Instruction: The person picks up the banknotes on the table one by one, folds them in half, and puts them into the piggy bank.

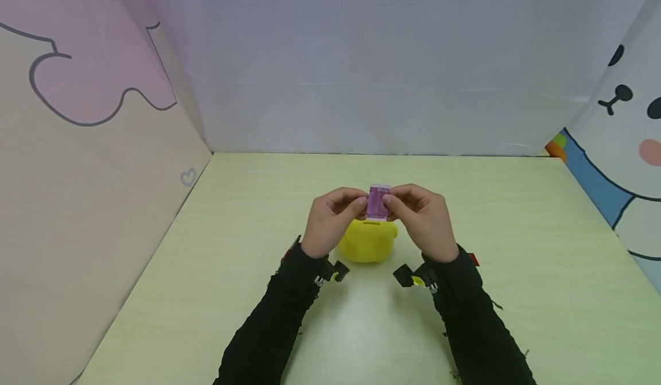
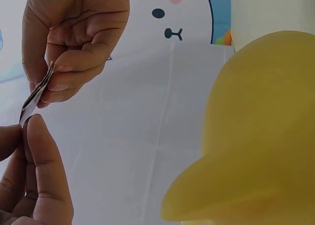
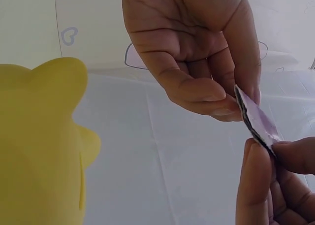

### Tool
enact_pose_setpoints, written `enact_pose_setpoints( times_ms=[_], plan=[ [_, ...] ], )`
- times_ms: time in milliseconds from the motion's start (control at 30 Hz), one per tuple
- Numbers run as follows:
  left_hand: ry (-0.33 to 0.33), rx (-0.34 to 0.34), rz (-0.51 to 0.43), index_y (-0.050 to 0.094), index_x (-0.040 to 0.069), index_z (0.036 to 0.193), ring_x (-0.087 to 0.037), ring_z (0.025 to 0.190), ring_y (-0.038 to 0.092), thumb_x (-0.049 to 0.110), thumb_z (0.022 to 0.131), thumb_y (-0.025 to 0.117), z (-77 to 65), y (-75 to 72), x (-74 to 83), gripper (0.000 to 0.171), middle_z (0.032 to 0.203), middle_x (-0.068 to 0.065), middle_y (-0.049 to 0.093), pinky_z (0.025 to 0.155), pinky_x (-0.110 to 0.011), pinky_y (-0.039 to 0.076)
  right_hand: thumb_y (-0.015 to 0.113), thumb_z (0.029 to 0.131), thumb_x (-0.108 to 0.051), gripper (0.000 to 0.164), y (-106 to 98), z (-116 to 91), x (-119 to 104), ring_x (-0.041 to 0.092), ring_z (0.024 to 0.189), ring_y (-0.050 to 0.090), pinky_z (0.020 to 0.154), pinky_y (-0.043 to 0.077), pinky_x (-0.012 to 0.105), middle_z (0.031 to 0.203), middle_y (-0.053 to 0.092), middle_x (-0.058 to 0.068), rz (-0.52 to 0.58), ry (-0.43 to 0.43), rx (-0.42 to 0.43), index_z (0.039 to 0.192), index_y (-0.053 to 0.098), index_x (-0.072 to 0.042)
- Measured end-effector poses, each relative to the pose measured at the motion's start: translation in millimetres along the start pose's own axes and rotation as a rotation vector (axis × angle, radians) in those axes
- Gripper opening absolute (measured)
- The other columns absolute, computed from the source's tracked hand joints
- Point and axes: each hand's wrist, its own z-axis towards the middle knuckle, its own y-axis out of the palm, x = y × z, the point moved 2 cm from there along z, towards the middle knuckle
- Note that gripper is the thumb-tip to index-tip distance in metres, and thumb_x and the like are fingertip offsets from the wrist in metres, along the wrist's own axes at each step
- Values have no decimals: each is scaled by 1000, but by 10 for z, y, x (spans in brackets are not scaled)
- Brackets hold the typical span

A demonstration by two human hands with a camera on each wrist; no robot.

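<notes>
A purple folded banknote (image 1: 378,202) is held up between both hands. Its left edge is pinched by the thumb and fingers of my left hand (image 1: 332,218), its right edge by those of my right hand (image 1: 426,220). In the right wrist view the banknote (image 3: 257,120) shows edge-on, with layered folds. Just below the hands stands a yellow piggy bank (image 1: 368,241), a thin slot in its top under the banknote's lower edge. At close range the piggy bank (image 2: 266,131) fills the right side of the left wrist view, and ear-like bumps show in the right wrist view.
The piggy bank stands on a pale wooden table (image 1: 206,259). A white sheet (image 1: 372,63) hangs behind the table. Printed cartoon panels flank it, a pink figure (image 1: 98,81) on the left and a white bear (image 1: 619,138) on the right.
</notes>
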Motion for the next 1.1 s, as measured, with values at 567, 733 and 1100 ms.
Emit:
enact_pose_setpoints(
  times_ms=[567, 733, 1100],
  plan=[
    [10, -62, -27, 67, -7, 110, -7, 79, 66, 7, 97, 60, -16, 20, 23, 21, 103, -27, 68, 80, -30, 60, 64, 94, -9, 18, -2, -4, -4, 10, 68, 65, 68, 58, 21, 93, 70, 17, 9, -18, 5, 101, 68, 7],
    [5, -83, -46, 66, -7, 111, -19, 83, 68, 8, 96, 61, -16, 27, 12, 21, 105, -27, 68, 82, -32, 60, 65, 94, -8, 17, 0, -4, -5, 9, 69, 66, 69, 59, 21, 87, 70, -4, 31, -21, 6, 101, 68, 7],
    [-6, -115, -59, 66, -5, 112, -9, 83, 68, 10, 95, 63, -17, 43, 7, 23, 109, -24, 67, 84, -32, 59, 65, 93, -7, 17, 13, -7, -3, 9, 71, 66, 69, 59, 21, 86, 69, -9, 39, -38, -9, 100, 69, 8]
  ],
)
